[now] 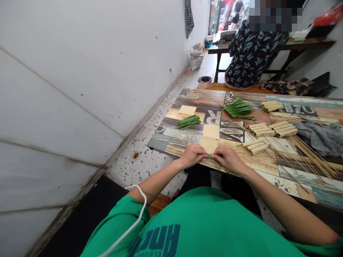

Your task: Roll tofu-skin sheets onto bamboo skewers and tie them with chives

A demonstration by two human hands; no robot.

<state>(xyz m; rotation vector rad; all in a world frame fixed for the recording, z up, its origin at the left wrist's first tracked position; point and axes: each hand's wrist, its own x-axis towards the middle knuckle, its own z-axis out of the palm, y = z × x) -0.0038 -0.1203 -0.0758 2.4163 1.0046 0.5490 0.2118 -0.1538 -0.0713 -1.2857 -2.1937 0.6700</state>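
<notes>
sheet (208, 145) pinched between two hands at the desk's near edge

the desk (174, 135) has a patchwork wood print with big letters: an r (213, 117) beyond the sheet, a white letter (232, 130) beside it that could be w or m, and, farther right, a dark patch (300, 109) with characters like "bzu". the green shirt (209, 217) bears large dark lettering (162, 240), upside down and cut by folds; it seems to hold "an", with a smaller line below, partly "elegh". the whole wording cannot be made out.

the left hand (193, 156) has its thumb and fingers closed on the sheet's near left corner. the right hand (227, 158) grips the near right corner the same way, fingertips drawn together. the two sets of fingers are close to each other, and a trace of green shows at the edge between them.

the sheet's far end meets a second sheet (211, 131). a small green bunch (189, 122) lies beyond the left hand, with a third sheet (187, 109) behind it; a larger bunch (238, 108) is farther right. to the right of the right hand lie three pale rolls (255, 146), with more rolls beyond, near loose sticks (312, 155) and a grey cloth (318, 137).
</notes>
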